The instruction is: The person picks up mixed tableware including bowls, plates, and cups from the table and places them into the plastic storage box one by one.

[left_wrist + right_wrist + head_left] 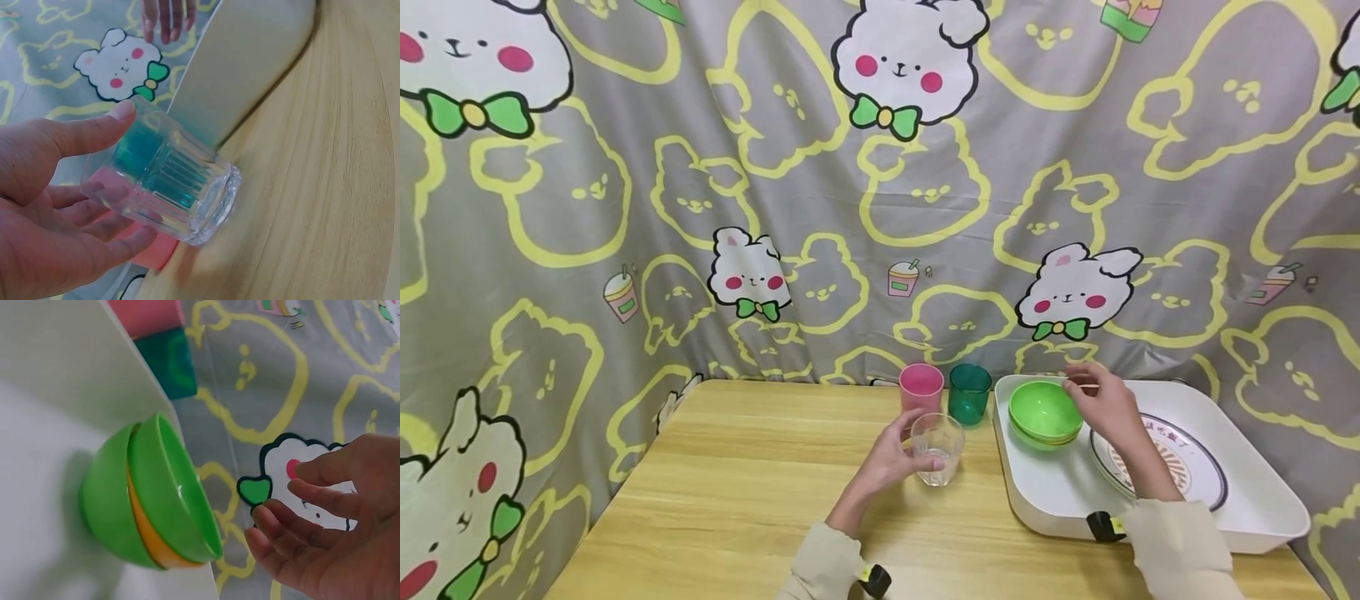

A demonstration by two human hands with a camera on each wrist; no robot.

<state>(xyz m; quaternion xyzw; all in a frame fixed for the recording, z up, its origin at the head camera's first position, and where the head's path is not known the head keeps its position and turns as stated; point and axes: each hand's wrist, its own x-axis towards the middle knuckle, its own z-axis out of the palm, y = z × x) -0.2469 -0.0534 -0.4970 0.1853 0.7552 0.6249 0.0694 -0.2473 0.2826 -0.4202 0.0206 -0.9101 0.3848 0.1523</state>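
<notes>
In the head view my left hand point(891, 454) holds a clear drinking glass point(937, 450), fingers and thumb curved round its sides. The left wrist view shows that glass point(181, 181) with the thumb near its rim; whether its base touches the table, I cannot tell. Behind it stand a pink cup point(921, 385) and a green see-through cup point(969, 393). My right hand point(1105, 404) hovers by the rim of a bowl stack point(1045, 411) in the white tray. In the right wrist view its loosely bent fingers hold nothing, apart from the green bowls point(165, 487) with an orange one between them.
The white tray point(1037, 512) stands on the right of the wooden table point(737, 483). A patterned round plate point(1206, 479) lies in it, partly hidden by my right forearm. A grey cartoon-print curtain point(820, 208) hangs behind and at the sides of the table.
</notes>
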